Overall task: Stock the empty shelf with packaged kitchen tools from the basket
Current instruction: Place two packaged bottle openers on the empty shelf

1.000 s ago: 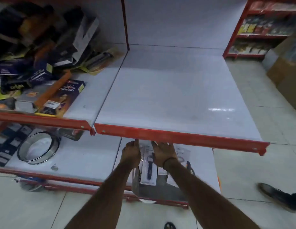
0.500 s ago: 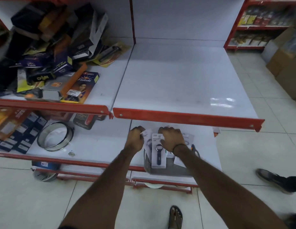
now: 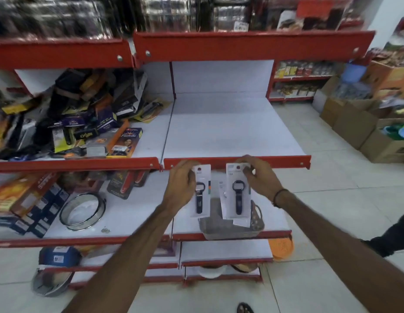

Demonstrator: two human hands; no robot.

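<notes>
My left hand point(image 3: 181, 185) grips a white carded pack holding a dark bottle opener point(image 3: 200, 195). My right hand point(image 3: 256, 177) pinches the top of a second, similar opener pack point(image 3: 237, 193), with another card partly hidden behind it. Both packs hang upright in front of the red lip of the bare white shelf point(image 3: 232, 134). Below them, on the lower shelf, stands the grey woven basket point(image 3: 228, 229); what it still holds is hidden by the packs.
The shelf bay to the left carries a jumble of boxed goods point(image 3: 88, 123). A round metal ring point(image 3: 82, 210) lies on the lower left shelf. Cardboard boxes point(image 3: 363, 127) stand on the floor at right, and another person's dark sleeve point(image 3: 393, 240) enters at the right edge.
Both hands have risen out of the basket, each with an opener pack, up to the empty shelf's front edge. The camera has tilted up, so the upper shelf shows now.
</notes>
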